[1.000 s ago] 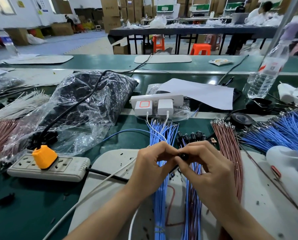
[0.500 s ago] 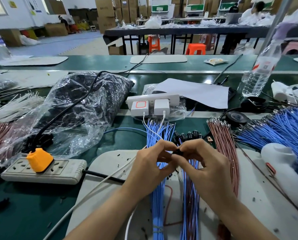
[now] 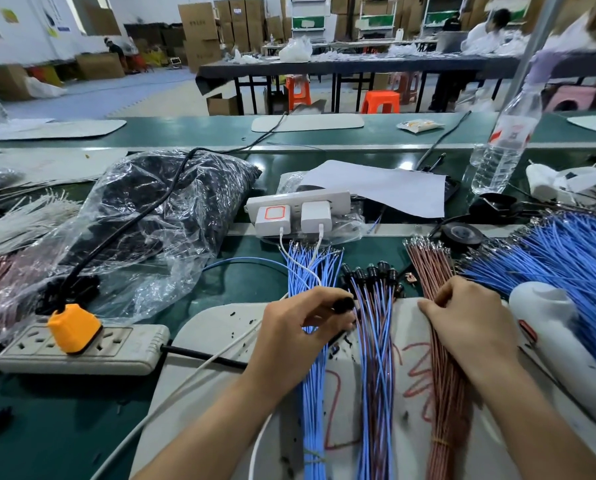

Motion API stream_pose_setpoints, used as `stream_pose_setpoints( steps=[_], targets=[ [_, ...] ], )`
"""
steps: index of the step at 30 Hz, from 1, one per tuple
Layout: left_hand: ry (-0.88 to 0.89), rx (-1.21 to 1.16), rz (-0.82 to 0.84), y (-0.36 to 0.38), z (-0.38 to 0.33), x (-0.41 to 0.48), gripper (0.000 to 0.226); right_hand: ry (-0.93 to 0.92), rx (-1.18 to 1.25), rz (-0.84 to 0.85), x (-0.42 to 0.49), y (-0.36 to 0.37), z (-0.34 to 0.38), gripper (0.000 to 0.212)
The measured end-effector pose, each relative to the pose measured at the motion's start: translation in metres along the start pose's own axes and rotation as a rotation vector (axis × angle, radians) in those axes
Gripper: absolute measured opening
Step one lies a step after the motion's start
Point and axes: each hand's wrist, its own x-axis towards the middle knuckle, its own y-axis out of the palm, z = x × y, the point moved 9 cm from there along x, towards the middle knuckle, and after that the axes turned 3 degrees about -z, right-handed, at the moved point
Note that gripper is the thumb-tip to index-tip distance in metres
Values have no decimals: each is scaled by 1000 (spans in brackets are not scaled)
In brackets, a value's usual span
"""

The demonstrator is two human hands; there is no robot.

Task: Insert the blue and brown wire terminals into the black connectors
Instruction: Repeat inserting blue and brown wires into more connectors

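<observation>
Black in the left grip (image 3: 300, 327): pinching one connector (image 3: 343, 303) above the blue wires (image 3: 310, 375). Curling the right grip (image 3: 469, 323) onto the brown wires (image 3: 442, 358). Probably working partway through: showing finished connectors (image 3: 372, 275) ahead, leaving both loose bundles thick.

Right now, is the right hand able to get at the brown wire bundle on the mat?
Probably yes. The right hand lies on the brown wire bundle, its fingers curled over the wires, and nothing covers them there.
</observation>
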Motion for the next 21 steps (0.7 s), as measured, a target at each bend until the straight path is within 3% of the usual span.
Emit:
stream_pose_setpoints(
  steps=[6, 10, 14, 18, 21],
  targets=[
    [-2, -32, -12, -1, -1, 0, 22, 48, -4, 25, 3, 0, -6, 20],
    [17, 52, -43, -4, -3, 0, 20, 23, 161, -49, 1, -9, -2, 22],
    [33, 136, -76, -9, -7, 2, 23, -283, 471, -232, -18, -36, 38, 15],
    [-12, 74, -46, -7, -5, 2, 26, -637, 633, -79, -51, -26, 84, 12],
    [-16, 86, -8, -2, -2, 2, 23, -685, 666, 63, -58, -10, 95, 8]
  ],
)
